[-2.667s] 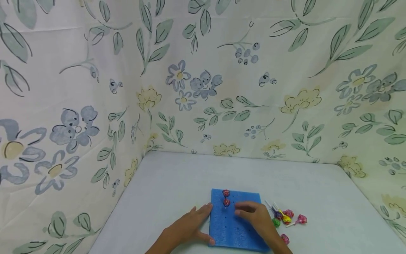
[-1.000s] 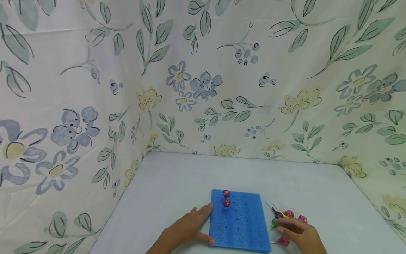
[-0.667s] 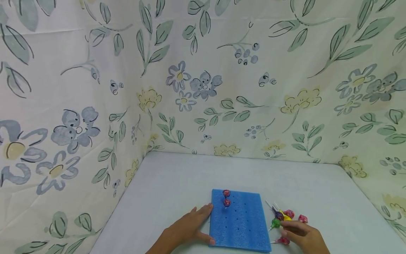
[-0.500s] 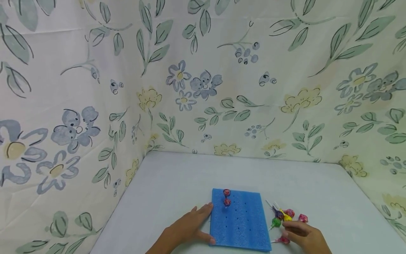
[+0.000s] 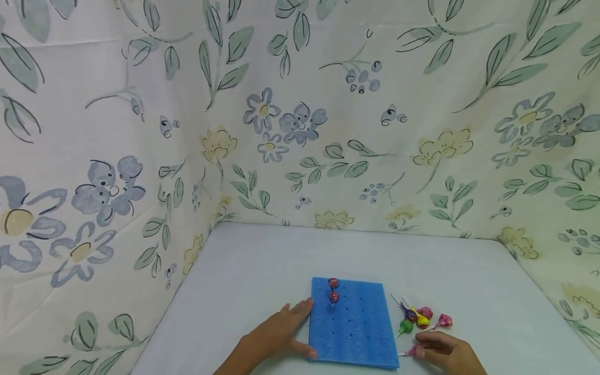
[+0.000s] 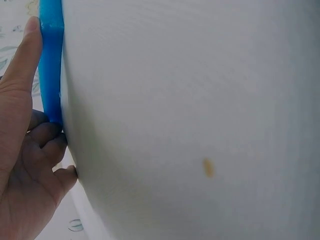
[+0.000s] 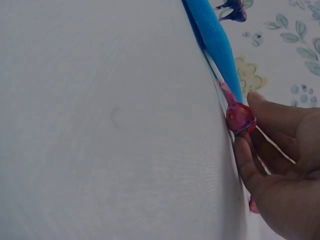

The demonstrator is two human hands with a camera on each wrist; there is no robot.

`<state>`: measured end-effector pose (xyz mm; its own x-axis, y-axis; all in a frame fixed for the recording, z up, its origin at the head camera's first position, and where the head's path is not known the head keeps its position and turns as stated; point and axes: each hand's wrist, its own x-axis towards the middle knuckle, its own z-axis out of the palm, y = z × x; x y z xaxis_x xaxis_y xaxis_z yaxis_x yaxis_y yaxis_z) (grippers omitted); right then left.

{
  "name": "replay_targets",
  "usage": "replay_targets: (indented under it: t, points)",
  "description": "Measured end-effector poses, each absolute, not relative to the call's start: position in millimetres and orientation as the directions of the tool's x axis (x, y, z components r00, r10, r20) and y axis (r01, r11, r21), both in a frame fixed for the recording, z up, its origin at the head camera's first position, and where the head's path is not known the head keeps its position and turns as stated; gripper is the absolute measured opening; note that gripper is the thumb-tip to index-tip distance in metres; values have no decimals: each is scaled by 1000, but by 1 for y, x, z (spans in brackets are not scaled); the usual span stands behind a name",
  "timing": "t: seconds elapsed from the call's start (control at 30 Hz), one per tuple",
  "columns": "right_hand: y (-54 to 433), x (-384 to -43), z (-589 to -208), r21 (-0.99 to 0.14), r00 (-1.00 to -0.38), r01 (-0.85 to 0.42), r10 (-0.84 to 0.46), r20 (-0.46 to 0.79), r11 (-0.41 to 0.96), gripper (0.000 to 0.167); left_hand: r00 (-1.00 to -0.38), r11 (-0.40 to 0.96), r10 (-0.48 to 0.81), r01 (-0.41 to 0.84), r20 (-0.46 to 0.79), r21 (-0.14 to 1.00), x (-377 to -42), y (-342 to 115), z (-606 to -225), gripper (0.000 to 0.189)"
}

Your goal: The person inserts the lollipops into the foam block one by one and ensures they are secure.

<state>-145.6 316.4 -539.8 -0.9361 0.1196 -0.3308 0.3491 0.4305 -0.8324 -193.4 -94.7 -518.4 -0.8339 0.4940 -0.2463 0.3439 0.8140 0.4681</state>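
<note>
Pinching a pink-wrapped lollipop (image 7: 240, 118), right hand (image 5: 447, 352), four o'clock of the blue foam board (image 5: 349, 344); left hand (image 5: 276, 333), spread, touches nine o'clock.

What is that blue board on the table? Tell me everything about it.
The blue board is a flat, four-sided slab that looks like foam, its thickness showing at the edges. Small dark holes dot its top in rows. Two red-wrapped lollipops stand near its far left corner, one behind the other. It lies flat on the white table. The left hand touches its left edge, thumb near the close corner. A pink lollipop points its stick toward the right edge; whether they touch, I cannot tell.
</note>
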Motion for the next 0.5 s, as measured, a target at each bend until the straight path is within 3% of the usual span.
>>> replay_targets:
  t: [0.2, 0.5]
  points:
    - [323, -146, -539, -840, -945, 279, -21, -326, 465, 46, -829, 807, 507, 361, -236, 467, -193, -96, -518, 116]
    - [321, -147, -537, -809, -938, 290, -14, -346, 512, 49, -834, 812, 498, 352, -237, 466, -193, -95, -518, 116]
